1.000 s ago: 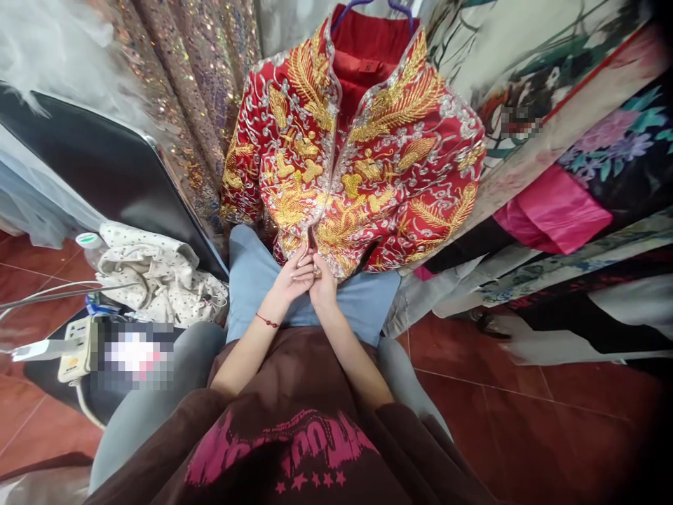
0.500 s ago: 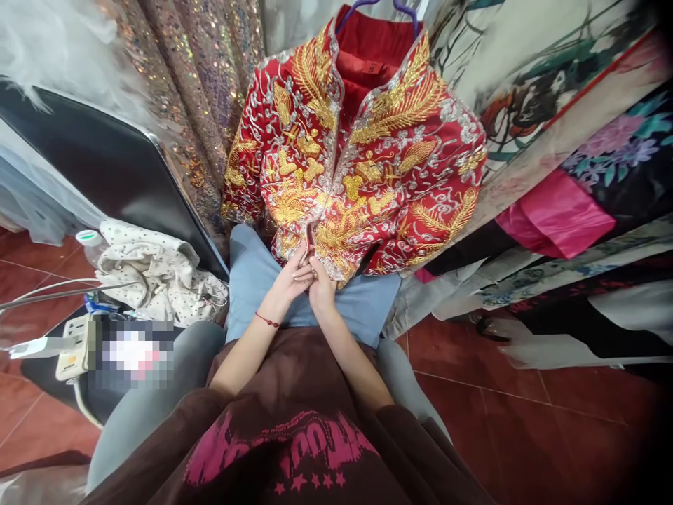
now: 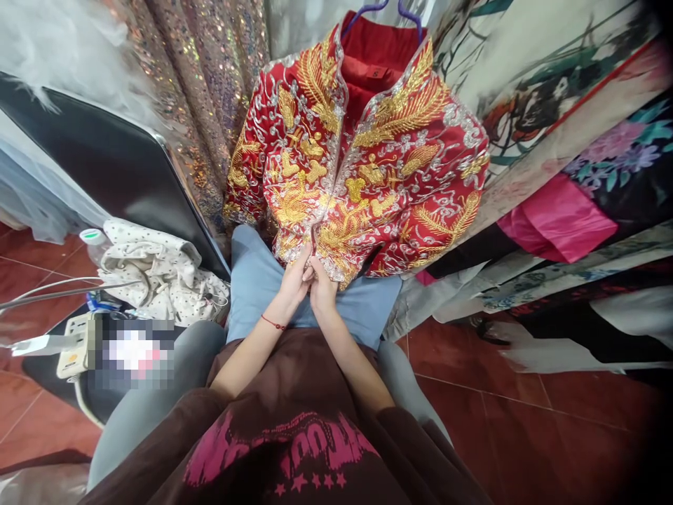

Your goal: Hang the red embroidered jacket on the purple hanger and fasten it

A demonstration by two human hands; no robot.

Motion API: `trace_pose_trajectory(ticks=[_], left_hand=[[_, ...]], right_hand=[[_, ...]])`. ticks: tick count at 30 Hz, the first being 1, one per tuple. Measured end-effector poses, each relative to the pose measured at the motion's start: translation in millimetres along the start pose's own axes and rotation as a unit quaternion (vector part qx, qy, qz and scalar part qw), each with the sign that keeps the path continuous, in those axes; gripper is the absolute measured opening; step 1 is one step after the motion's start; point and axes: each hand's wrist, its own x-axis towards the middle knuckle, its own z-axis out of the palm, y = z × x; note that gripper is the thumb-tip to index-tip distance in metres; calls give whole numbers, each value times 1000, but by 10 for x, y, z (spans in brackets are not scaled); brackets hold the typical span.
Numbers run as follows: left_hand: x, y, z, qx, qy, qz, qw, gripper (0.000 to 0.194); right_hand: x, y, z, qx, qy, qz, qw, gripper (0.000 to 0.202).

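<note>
A red jacket (image 3: 357, 168) with gold and silver embroidery hangs from a purple hanger (image 3: 368, 10) in front of me, its lower edge over the blue cloth (image 3: 257, 280) on my lap. My left hand (image 3: 295, 280), with a red string bracelet at the wrist, is closed on the jacket's bottom front edge. Right beside it, my right hand (image 3: 322, 286) is closed on the same hem. The fingertips of both hands meet at the front opening, and they partly hide the edge between them.
At left are a black panel (image 3: 105, 168), a dotted white cloth (image 3: 158, 273), a bottle (image 3: 94, 242) and a power strip (image 3: 75, 347) with cables. Sequined fabric (image 3: 194, 91) hangs behind; a pink cloth (image 3: 557, 217) and patterned garments hang at right.
The fingers of my left hand have folded in closer to my right hand at the hem. The jacket and hanger appear slightly lower and further right in view.
</note>
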Motion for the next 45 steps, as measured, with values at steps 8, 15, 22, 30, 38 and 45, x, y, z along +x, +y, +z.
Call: trace_pose_trajectory(ticks=[8,15,22,30,38,45], left_hand=[[-96,-266,0,42,60,89,993,52],[360,-411,-394,160,124,107,973,33],[740,-515,-776,189,105,41,975,40],[804,-640,-999,193,52,23,980,42],[873,-608,-1082,179,-29,-2,983,48],[877,-624,-1133,197,-49,-18,979,47]], right_hand=[[71,0,-15,42,55,3,998,28],[398,205,-353,-79,32,235,968,28],[591,322,-620,-386,-123,164,900,42],[683,258,-720,-452,-92,41,886,41],[650,292,-697,-497,-76,0,864,35],[591,222,-640,-519,-34,3,854,15]])
